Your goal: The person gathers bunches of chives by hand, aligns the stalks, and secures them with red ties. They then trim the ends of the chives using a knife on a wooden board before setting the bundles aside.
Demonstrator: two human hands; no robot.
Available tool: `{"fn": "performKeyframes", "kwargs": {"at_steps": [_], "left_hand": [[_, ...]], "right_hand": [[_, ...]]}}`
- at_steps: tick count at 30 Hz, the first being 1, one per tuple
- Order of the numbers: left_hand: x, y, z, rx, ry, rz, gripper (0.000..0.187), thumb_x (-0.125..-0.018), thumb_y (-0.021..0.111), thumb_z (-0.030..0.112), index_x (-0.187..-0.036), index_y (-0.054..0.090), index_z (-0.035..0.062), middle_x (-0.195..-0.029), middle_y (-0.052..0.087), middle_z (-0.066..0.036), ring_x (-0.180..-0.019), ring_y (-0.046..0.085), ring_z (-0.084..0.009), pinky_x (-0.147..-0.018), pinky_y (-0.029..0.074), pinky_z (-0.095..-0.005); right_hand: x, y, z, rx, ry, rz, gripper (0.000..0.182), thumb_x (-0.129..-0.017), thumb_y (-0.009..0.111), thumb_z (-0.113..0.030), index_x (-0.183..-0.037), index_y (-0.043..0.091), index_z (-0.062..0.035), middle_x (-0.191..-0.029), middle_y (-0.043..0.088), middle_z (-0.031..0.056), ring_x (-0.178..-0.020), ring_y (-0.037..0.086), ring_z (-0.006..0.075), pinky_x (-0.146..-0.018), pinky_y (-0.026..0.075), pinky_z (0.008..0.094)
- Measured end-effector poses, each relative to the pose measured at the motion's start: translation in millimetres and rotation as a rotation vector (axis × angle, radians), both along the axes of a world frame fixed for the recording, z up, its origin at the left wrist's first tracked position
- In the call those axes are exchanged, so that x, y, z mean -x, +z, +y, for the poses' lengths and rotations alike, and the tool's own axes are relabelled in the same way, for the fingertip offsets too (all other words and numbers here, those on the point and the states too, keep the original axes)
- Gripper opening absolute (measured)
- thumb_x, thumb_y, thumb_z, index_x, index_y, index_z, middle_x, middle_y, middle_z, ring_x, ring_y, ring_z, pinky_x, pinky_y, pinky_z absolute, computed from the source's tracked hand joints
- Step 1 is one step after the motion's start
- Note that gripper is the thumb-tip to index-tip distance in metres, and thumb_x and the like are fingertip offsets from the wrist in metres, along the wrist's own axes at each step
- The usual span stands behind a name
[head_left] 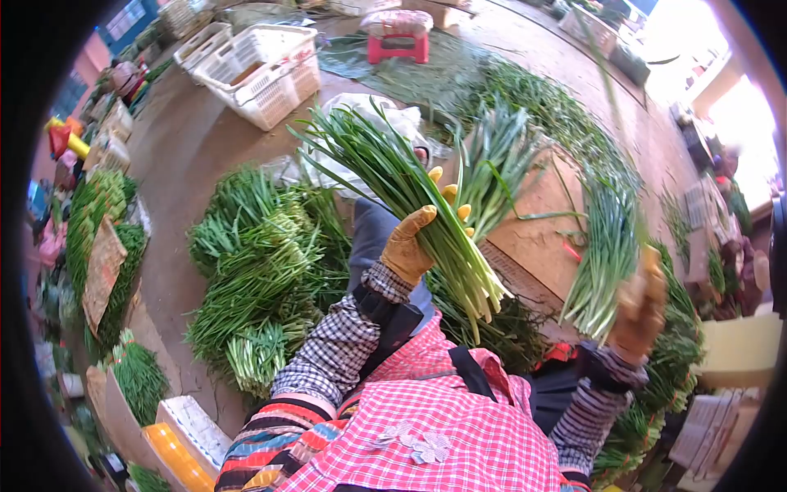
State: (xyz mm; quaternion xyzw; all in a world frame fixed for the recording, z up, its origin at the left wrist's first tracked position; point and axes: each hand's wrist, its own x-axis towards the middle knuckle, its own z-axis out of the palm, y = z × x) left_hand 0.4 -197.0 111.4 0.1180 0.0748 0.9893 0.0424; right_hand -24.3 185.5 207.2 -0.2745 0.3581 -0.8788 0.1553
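My left hand [407, 244], in a yellow-orange work glove, is closed around a bunch of Chinese chives [373, 164]. The leaf tips point up and away; the pale stem ends hang down to the right. Over on the right, my right hand [642, 316], gloved alike, is smeared by motion, so its fingers and anything in them cannot be made out. Close beside it lies a loose bundle of chives [605, 254]. More chives [502, 168] rest on a brown board [541, 221] in front of me, just beyond the held bunch.
A large heap of chives [262, 271] lies to my left, with white plastic sheeting [361, 123] behind it. White crates [275, 78] and a red stool [398, 47] stand farther back. A long pile of greens [566, 102] curves around the right side. Boxes [193, 435] sit at lower left.
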Motion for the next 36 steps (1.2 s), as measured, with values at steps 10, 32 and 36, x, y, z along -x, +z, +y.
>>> {"fn": "performKeyframes", "kwargs": {"at_steps": [10,32,36], "left_hand": [[-2.1,-19.6,26.8,-0.088,-0.183,-0.071,0.06,-0.088,0.058,0.012,-0.142,0.036,0.0218,-0.136,0.05,-0.01,-0.123,0.046,-0.0432,-0.098,0.037,-0.0654],[-3.5,-5.4,22.0,0.002,-0.144,-0.052,0.077,-0.077,0.061,0.003,-0.145,0.028,0.019,-0.131,0.052,-0.016,-0.117,0.053,-0.0421,-0.097,0.041,-0.0614],[-4.9,-3.9,19.7,0.098,-0.116,-0.041,0.081,-0.075,0.062,0.003,-0.145,0.026,0.0182,-0.129,0.053,-0.017,-0.115,0.054,-0.0413,-0.095,0.044,-0.0584]], "right_hand": [[-46.8,-53.6,-148.8,-0.922,-0.154,-0.076,0.03,-0.091,0.061,-0.016,-0.115,0.061,0.0019,-0.092,0.064,0.0045,-0.077,0.057,0.0085,-0.069,0.048,0.0225],[-36.7,-43.1,-130.8,-0.95,-0.142,-0.047,0.051,-0.088,0.066,-0.024,-0.131,0.05,0.0002,-0.114,0.06,0.0055,-0.102,0.055,0.012,-0.09,0.044,0.0248],[-17.0,-22.2,-144.3,-0.997,-0.437,0.386,0.045,-0.084,0.067,-0.006,-0.127,0.054,-0.0037,-0.13,0.056,0.0097,-0.11,0.057,0.0197,-0.093,0.046,0.0309]]}}
